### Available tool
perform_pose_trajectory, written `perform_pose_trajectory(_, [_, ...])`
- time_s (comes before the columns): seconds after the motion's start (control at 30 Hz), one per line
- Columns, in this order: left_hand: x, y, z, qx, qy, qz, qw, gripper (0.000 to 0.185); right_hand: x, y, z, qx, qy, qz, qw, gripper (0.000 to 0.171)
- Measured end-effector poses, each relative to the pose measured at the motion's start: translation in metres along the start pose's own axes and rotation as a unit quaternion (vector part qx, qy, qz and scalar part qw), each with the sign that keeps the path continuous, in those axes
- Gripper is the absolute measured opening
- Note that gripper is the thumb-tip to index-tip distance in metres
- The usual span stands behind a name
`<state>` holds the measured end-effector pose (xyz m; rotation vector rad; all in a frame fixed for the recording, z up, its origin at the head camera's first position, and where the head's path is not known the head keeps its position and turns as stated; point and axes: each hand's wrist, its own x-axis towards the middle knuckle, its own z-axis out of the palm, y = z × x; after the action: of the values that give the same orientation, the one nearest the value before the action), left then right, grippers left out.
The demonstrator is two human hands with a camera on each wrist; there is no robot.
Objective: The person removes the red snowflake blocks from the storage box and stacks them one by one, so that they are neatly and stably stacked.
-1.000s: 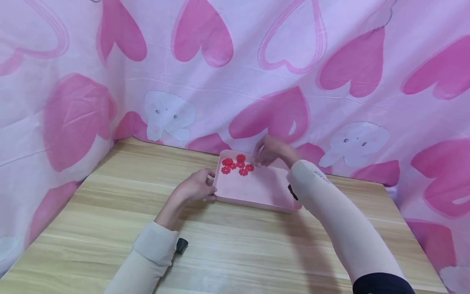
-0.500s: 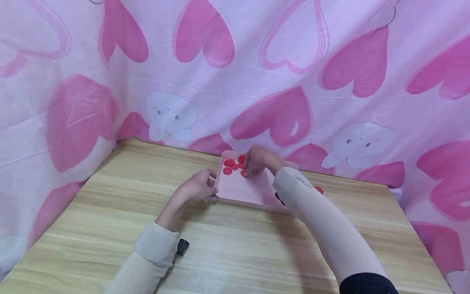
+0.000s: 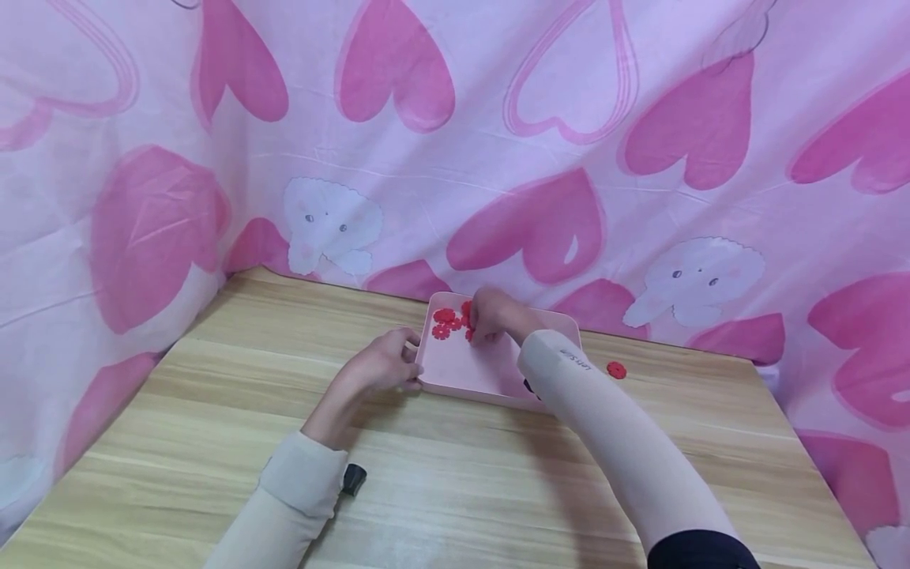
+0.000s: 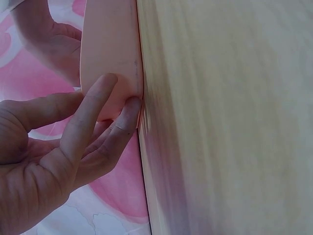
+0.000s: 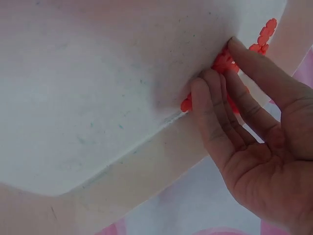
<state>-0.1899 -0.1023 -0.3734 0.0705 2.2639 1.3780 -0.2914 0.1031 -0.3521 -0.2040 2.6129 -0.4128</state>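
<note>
In the head view, my left hand (image 3: 384, 360) rests at the left end of a shallow pink tray (image 3: 462, 390). The left wrist view shows its rather straight fingers (image 4: 93, 115) touching the outside of the tray's wall by a corner. My right hand (image 3: 495, 318) reaches into the tray near its back wall. In the right wrist view, its thumb and fingertips close around a red notched disc (image 5: 224, 62), partly hidden by the fingers. More red flower-shaped discs (image 3: 441, 332) lie together in the tray's back left part, some overlapping.
One loose red disc (image 3: 616, 370) lies on the wooden table (image 3: 441, 474) to the right of the tray. A pink cloth with hearts (image 3: 394, 71) hangs behind and along the sides of the table.
My right hand has moved left and down into the tray, onto the red discs. The loose disc on the table has come into view from behind the right sleeve. The left hand stays at the tray.
</note>
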Motion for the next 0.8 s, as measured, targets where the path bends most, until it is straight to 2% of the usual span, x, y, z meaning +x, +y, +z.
perform_pose_trajectory(0.2, [0.000,0.000,0.000,-0.005,-0.002,0.002,1.0000,0.046,0.001,0.003,-0.001,0.033,-0.008,0.002,0.999,0.022])
perform_pose_trajectory(0.43, [0.000,0.000,0.001,-0.019,-0.008,0.012,0.9997,0.046,0.004,0.008,-0.003,0.041,-0.013,-0.029,0.999,0.011])
perform_pose_trajectory(0.6, [0.000,0.000,0.000,-0.017,-0.010,0.008,0.9998,0.048,0.001,0.011,-0.008,0.076,-0.023,-0.017,0.997,0.007])
perform_pose_trajectory(0.7, [-0.001,0.001,0.000,-0.017,-0.011,0.006,0.9998,0.049,-0.002,0.015,-0.012,0.076,-0.023,-0.016,0.997,0.006])
perform_pose_trajectory(0.8, [-0.001,0.000,-0.001,-0.015,-0.011,0.003,0.9998,0.049,-0.004,0.022,-0.018,0.083,-0.025,-0.010,0.996,0.013])
